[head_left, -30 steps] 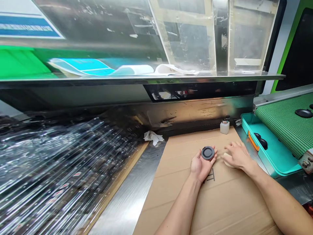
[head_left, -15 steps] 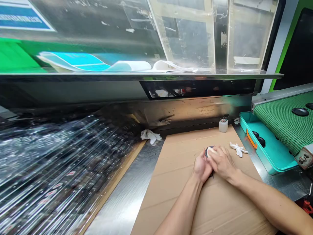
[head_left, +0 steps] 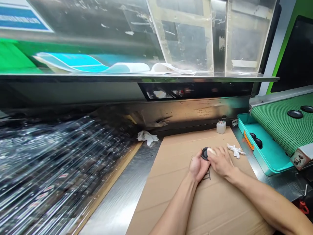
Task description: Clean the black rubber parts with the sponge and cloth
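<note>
A round black part (head_left: 204,154), disc-shaped with a raised rim, rests in my left hand (head_left: 198,167), its edge gripped by the thumb and fingers. My right hand (head_left: 222,163) pinches a small white cloth (head_left: 210,151) against the right side of that part. Both hands are just above a flat sheet of brown cardboard (head_left: 171,186). To the right of my right hand lies a crumpled white glove (head_left: 236,151). Behind it stands a small translucent bottle (head_left: 221,126).
A teal tray (head_left: 270,171) with several black parts (head_left: 256,142) stands at right, below a green conveyor belt (head_left: 276,114) carrying black discs (head_left: 295,114). Plastic-wrapped stacks (head_left: 61,169) fill the left. Another white glove (head_left: 148,137) lies on the metal bench. A metal shelf (head_left: 137,78) runs across above.
My right hand and the cloth have shifted off the black part's face toward its right side, showing more of it. The view has moved slightly.
</note>
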`<state>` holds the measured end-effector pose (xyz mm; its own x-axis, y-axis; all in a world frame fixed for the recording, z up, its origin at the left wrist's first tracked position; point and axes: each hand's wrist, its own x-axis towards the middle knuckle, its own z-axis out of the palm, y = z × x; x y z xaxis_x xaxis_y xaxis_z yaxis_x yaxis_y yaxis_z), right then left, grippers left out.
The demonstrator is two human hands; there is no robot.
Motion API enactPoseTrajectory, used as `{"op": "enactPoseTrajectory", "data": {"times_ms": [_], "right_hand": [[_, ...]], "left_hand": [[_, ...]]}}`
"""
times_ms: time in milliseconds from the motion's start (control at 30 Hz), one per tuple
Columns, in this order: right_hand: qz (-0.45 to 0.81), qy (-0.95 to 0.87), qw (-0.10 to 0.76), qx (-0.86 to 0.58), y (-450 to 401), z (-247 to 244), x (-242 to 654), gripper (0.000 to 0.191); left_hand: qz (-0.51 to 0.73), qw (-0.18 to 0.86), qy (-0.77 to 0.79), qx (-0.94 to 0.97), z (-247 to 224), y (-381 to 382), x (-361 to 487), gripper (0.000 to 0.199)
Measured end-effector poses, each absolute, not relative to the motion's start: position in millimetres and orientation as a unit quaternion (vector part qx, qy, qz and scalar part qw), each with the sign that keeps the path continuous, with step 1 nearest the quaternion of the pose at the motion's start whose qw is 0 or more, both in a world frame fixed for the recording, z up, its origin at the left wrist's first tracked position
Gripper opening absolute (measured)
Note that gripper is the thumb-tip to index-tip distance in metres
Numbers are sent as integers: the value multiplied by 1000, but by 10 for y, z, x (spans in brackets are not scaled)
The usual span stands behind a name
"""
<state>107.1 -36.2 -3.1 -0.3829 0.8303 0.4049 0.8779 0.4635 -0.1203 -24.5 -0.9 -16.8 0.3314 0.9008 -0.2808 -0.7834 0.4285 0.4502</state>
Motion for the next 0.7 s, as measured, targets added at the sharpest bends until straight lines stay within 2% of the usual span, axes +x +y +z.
{"op": "enactPoseTrajectory", "data": {"times_ms": [167,300,367,400,500,533,700], "right_hand": [[-55,-774,222,-590,-331,-35,1285,33],[-32,-767,177,-616,-346,-25,1336,26],[-24,-772,162,-615,-347,-18,1343,27],[-22,-774,157,-614,-346,-12,1347,27],[-19,-778,146,-611,-346,9,1364,29],[-18,-779,143,-610,-346,15,1371,30],[-10,-783,142,-605,-328,15,1394,31]], "left_hand": [[542,792,252,129,-75,-3,-352,36],[558,771,265,153,-13,-3,-438,32],[598,718,297,195,3,-26,-429,23],[628,674,317,225,13,-48,-411,27],[695,550,334,320,70,-163,-324,68],[702,535,324,340,100,-209,-294,76],[708,558,294,317,246,-357,-211,62]]}}
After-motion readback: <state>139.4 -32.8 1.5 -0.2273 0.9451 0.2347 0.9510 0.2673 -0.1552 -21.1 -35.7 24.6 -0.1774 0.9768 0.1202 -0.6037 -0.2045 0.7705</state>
